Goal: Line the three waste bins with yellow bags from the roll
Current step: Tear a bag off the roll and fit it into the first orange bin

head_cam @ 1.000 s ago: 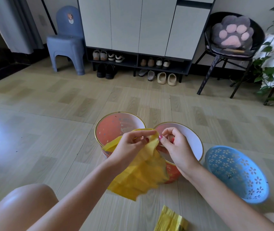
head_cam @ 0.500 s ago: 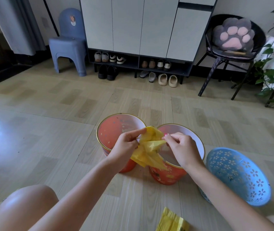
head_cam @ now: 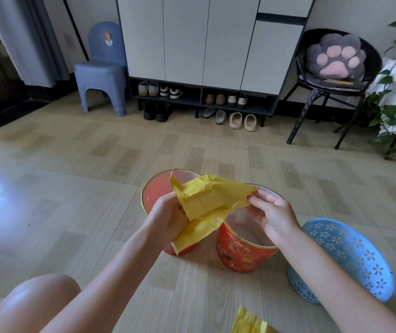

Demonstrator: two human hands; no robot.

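Just below the middle of the frame, the left hand (head_cam: 168, 218) grips one edge of a yellow bag (head_cam: 206, 203) while the right hand (head_cam: 272, 216) pinches the opposite corner. The hands are apart, stretching the film, probably to find and open the bag's mouth before lining a bin. The bag hangs over two red bins: the left red bin (head_cam: 152, 195) and the right red bin (head_cam: 242, 253), which stand side by side on the floor (head_cam: 72, 188), both apparently unlined. A blue perforated bin (head_cam: 350, 255) lies tilted at the lower right, also bare. More yellow bags, seemingly the roll (head_cam: 249, 323), show at the bottom edge. Behind stand a shoe cabinet (head_cam: 206, 44), a blue stool (head_cam: 103, 75) and a chair (head_cam: 331, 92), well clear of the work.
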